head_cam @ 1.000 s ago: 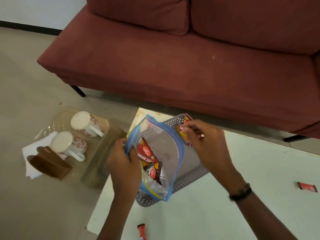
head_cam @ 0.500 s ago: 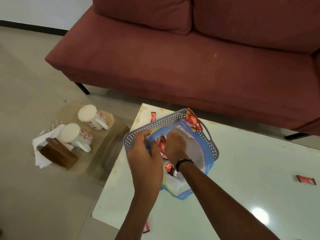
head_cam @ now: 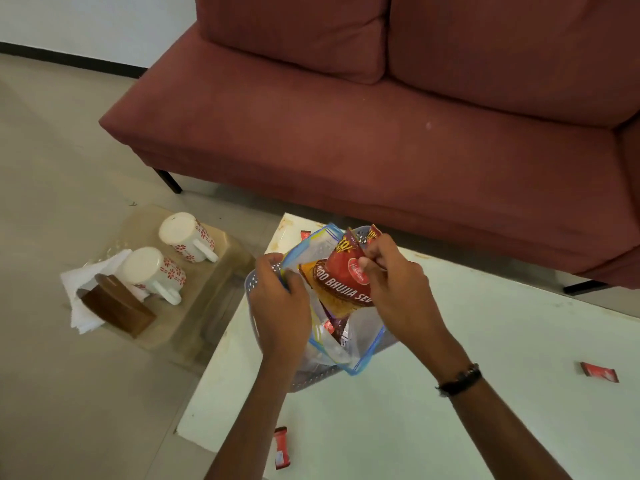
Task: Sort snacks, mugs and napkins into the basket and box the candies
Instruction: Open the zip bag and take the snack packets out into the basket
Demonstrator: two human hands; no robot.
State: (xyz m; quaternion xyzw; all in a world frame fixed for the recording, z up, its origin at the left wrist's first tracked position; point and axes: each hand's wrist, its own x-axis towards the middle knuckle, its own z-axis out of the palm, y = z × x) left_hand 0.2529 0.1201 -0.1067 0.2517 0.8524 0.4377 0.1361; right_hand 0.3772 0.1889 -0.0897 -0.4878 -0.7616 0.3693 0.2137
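My left hand (head_cam: 280,303) pinches the blue rim of a clear zip bag (head_cam: 349,348) that hangs over a grey perforated basket (head_cam: 254,282) on the white table (head_cam: 450,427). My right hand (head_cam: 394,289) grips a red and yellow snack packet (head_cam: 341,278), held at the bag's mouth and partly out of it. Another packet (head_cam: 334,329) lies deeper inside the bag. Red candies lie on the table: one at the right (head_cam: 599,372), one at the front edge (head_cam: 281,446), one at the far corner (head_cam: 305,234).
Two white mugs with red flowers (head_cam: 187,237) (head_cam: 152,271) lie on a clear tray (head_cam: 194,306) on the floor at the left, beside white napkins (head_cam: 78,282) and a brown wooden holder (head_cam: 117,306). A dark red sofa (head_cam: 381,133) stands behind the table.
My right hand was deep inside the bag half a second ago; now it has lifted a snack packet up to the bag's mouth. The left hand still holds the bag's rim.
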